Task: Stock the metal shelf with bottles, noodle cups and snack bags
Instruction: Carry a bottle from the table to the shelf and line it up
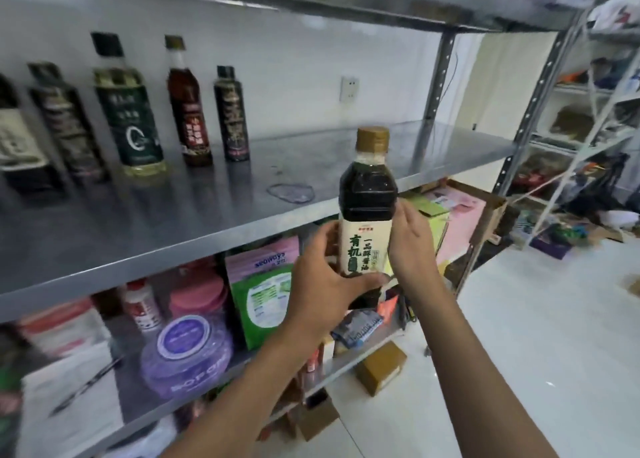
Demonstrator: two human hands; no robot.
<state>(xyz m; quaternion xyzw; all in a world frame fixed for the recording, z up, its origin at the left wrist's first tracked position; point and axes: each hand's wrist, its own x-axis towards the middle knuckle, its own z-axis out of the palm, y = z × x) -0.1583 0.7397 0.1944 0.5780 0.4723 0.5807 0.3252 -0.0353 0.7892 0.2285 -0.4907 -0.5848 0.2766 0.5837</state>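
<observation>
The step in hand is getting a soy sauce bottle onto the metal shelf; the bottle stands upright in the air just in front of the shelf's front edge, at about 3 o'clock from the picture's centre, its brown cap level with the shelf surface. The left hand grips the lower label, fingers curled round behind and thumb across the front; the right hand rests flat against the bottle's right side with straight fingers, steadying rather than clenching.

A row of bottles already stands at the back of that shelf toward 10 o'clock (five are plain, more run off the left edge); the stretch to their right is bare steel with a faint ring mark. As I judge it, the next move calls for lifting the base clear of the shelf lip, carrying it back toward 11 o'clock and setting it beside the rightmost dark bottle without knocking it.

The lower shelf holds a purple-lidded tub, a pink-lidded jar and a green and pink bag; at 4 o'clock an open cardboard box holds pink and green packs.
</observation>
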